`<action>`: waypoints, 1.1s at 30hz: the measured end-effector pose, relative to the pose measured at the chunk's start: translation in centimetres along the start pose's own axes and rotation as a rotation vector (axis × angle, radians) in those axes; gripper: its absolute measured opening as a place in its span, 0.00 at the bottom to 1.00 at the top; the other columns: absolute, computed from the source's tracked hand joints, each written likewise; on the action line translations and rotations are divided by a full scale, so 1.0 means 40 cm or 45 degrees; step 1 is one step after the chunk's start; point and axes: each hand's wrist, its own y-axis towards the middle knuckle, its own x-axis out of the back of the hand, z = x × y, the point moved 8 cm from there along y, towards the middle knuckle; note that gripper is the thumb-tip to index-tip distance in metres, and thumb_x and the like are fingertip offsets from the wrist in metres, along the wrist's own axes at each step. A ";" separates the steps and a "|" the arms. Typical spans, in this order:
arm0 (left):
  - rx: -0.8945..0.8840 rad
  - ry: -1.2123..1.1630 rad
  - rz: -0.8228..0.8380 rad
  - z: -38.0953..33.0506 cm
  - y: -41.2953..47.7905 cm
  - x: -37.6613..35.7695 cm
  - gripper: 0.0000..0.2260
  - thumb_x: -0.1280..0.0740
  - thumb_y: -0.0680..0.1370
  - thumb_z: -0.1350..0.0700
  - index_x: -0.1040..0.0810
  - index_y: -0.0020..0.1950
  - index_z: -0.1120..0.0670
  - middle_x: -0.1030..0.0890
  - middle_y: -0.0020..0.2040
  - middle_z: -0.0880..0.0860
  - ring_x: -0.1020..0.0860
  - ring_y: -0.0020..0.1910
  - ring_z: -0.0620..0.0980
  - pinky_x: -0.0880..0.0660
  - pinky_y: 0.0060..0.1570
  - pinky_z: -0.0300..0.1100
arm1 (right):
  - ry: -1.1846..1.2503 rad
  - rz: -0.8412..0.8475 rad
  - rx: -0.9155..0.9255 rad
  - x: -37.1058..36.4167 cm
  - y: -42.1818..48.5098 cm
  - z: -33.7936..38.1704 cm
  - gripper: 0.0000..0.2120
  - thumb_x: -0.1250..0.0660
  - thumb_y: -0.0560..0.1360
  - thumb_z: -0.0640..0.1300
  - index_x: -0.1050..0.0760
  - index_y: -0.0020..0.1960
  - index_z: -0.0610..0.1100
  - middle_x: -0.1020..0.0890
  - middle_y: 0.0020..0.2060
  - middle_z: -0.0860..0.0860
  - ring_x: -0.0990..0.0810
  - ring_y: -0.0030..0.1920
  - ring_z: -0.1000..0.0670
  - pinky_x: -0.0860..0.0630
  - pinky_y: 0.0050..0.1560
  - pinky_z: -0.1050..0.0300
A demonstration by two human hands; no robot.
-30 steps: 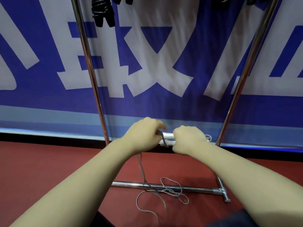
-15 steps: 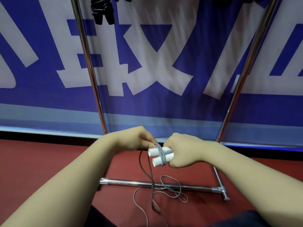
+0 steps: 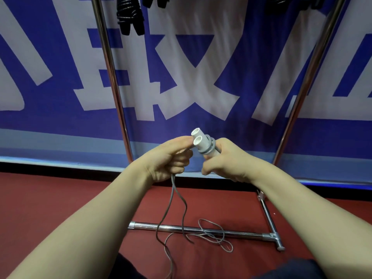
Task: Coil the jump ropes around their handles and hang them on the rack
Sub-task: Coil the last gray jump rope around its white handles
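Between the rack's two steel uprights, at mid-frame, a person's right hand point(image 3: 231, 164) grips the lower ends of two white handles point(image 3: 201, 143) held side by side. Their long axis runs on a slant from the fist at lower right up to the left, with the hollow ends pointing up and toward the camera. A grey cord point(image 3: 173, 208) is wound round both handles just above the right hand's fingers, in what seem to be two or three turns; the count is hard to make out.

The left hand point(image 3: 169, 160) sits just beside the handle tips, fingers curled round the cord and thumb laid along the top. Both forearms reach forward from the lower corners. Two strands drop from under the left fist, well apart from the right arm, and end in loose loops on the red floor point(image 3: 60, 198), lying across the rack's base bar point(image 3: 201, 230).

The left upright point(image 3: 112, 77) stands just behind the left hand, while the right upright point(image 3: 308, 77) stands well apart from the right hand. Black coiled ropes point(image 3: 129, 15) hang at the top edge, before a blue-and-white banner point(image 3: 181, 77).
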 end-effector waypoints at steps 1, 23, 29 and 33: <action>-0.025 0.031 -0.022 -0.008 -0.002 -0.004 0.04 0.27 0.70 0.55 0.19 0.36 0.48 0.39 0.26 0.45 0.45 0.22 0.40 0.50 0.22 0.33 | 0.053 -0.005 -0.001 0.000 0.001 0.006 0.27 0.33 0.67 0.26 0.35 0.18 0.48 0.39 0.19 0.56 0.43 0.20 0.55 0.45 0.22 0.64; -0.487 1.907 -0.477 -0.072 -0.036 0.002 0.18 0.50 0.82 0.43 0.37 0.70 0.47 0.23 0.51 0.50 0.25 0.37 0.55 0.28 0.38 0.48 | 0.040 -0.031 -0.205 0.000 0.011 -0.029 0.17 0.31 0.64 0.35 0.40 0.32 0.45 0.40 0.20 0.50 0.45 0.22 0.51 0.50 0.27 0.57; -0.294 2.134 -0.715 -0.062 -0.010 0.006 0.20 0.56 0.80 0.49 0.34 0.65 0.54 0.35 0.42 0.49 0.31 0.36 0.56 0.42 0.32 0.44 | -0.020 -0.100 -0.086 -0.006 0.014 0.007 0.22 0.30 0.65 0.33 0.41 0.27 0.48 0.41 0.23 0.52 0.44 0.24 0.51 0.47 0.28 0.57; -0.286 1.812 -0.856 -0.072 -0.018 0.028 0.15 0.47 0.81 0.60 0.30 0.65 0.57 0.35 0.35 0.50 0.34 0.35 0.55 0.41 0.33 0.45 | -0.127 -0.183 0.015 -0.006 0.013 0.038 0.23 0.30 0.67 0.33 0.42 0.27 0.47 0.40 0.20 0.56 0.43 0.24 0.54 0.44 0.24 0.63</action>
